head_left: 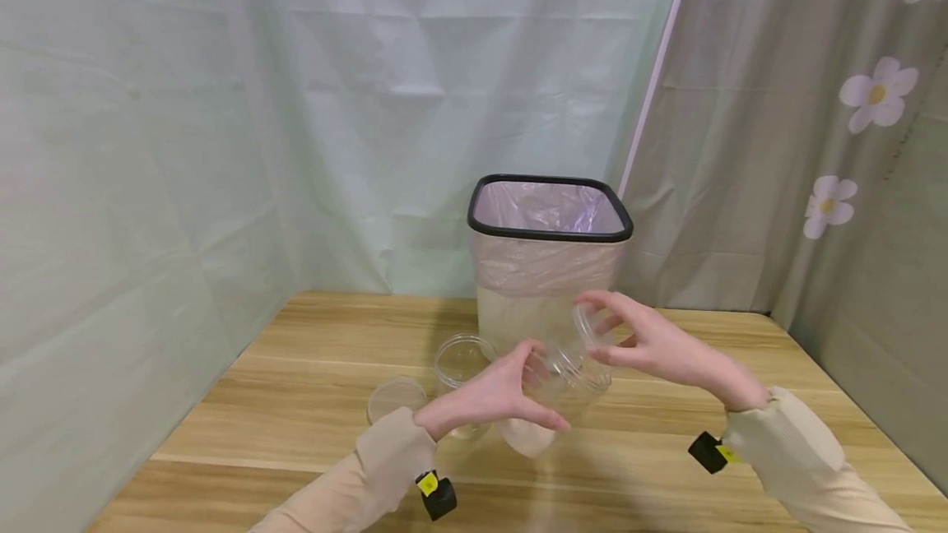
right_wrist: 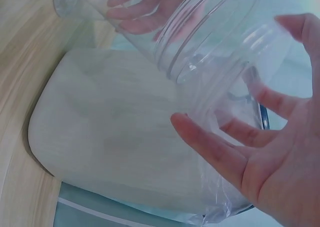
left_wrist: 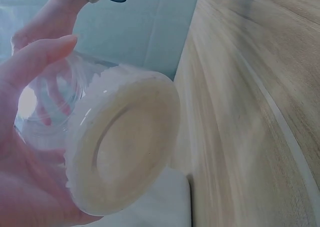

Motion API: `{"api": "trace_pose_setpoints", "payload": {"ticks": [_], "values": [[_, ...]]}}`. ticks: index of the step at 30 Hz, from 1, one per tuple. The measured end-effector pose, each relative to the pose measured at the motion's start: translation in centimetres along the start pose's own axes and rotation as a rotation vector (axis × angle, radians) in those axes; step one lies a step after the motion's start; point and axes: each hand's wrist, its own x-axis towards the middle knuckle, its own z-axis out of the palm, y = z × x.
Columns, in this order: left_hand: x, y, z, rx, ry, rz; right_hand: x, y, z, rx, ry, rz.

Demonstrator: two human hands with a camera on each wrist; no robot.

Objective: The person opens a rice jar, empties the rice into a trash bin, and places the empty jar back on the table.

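Observation:
My left hand (head_left: 492, 393) grips a clear plastic jar (head_left: 527, 437), tilted above the table with its threaded mouth toward the upper right. In the left wrist view, white material (left_wrist: 82, 117) lines the jar's lower end; what it is cannot be told. My right hand (head_left: 655, 344) holds a clear round lid (head_left: 584, 326) by its edge, close to the jar's mouth and seemingly apart from it. The right wrist view shows thumb and fingers spread around the lid (right_wrist: 270, 49).
A second clear jar (head_left: 461, 364) stands on the wooden table (head_left: 311, 418), partly behind my left hand. Left of it lies a clear round lid (head_left: 396, 395). Behind the hands is a white bin (head_left: 511, 315) with a black rim (head_left: 551, 234) and a plastic liner. Curtains surround the table.

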Motion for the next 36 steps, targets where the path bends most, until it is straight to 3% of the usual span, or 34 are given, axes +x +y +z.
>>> {"api": "trace_pose_setpoints", "payload": {"ticks": [7,12,20,30,36], "values": [[-0.2,0.2,-0.1,-0.007,0.033,-0.026,0.1,0.4,-0.3,-0.056,0.070,0.021],[-0.3,0.3,-0.3,-0.023,0.071,-0.035,-0.1,0.8,-0.6,-0.094,0.113,0.086],[-0.3,0.7,-0.6,-0.153,0.120,0.009,-0.4,1.5,-0.7,-0.093,0.160,0.182],[-0.4,1.3,-1.2,-0.212,0.187,0.055,-0.5,2.6,0.0,-0.060,0.159,0.251],[-0.5,1.7,-1.6,-0.197,0.228,0.074,-0.4,3.5,2.1,-0.047,0.101,0.276]]}}
